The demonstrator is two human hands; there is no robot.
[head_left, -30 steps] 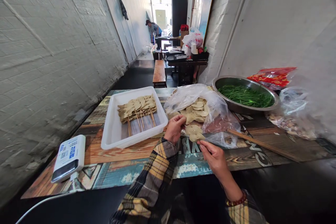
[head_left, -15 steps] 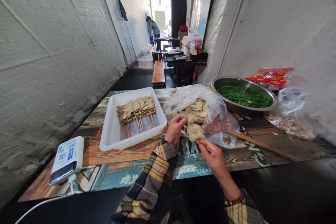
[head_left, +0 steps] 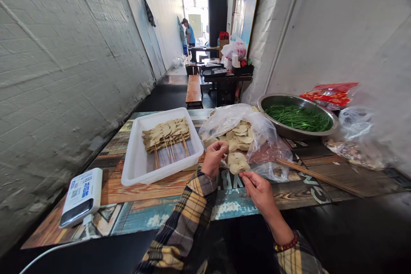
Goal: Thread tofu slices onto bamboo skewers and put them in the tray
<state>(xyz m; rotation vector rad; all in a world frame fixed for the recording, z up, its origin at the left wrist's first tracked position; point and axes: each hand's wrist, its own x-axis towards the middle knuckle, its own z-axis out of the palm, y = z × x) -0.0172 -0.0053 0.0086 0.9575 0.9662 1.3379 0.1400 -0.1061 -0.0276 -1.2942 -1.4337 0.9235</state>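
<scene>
My left hand [head_left: 215,157] is closed in a pinch at the edge of a thin beige slice [head_left: 231,147], beside the opened clear plastic bag [head_left: 221,120]. More such slices [head_left: 243,132] lie in a pile in the bag's mouth. Lower and to the right, my right hand [head_left: 258,190] pinches the end of a skewer bearing a few folded beige slices [head_left: 237,163]; the stick itself is mostly hidden. A white plastic tray [head_left: 138,175] on the left holds several finished-looking skewers [head_left: 167,132], stacked with their sticks towards me.
Loose bamboo skewers [head_left: 321,177] lie right of the bag. Behind them stands a metal basin [head_left: 266,113] of green chives [head_left: 298,117], with plastic bags [head_left: 356,122] alongside. A white device [head_left: 81,197] with a cable sits front left. Far back, a person [head_left: 189,34] stands near a table.
Both hands keep almost the same place and grip. The person in the background has straightened up somewhat. The view has shifted very slightly.
</scene>
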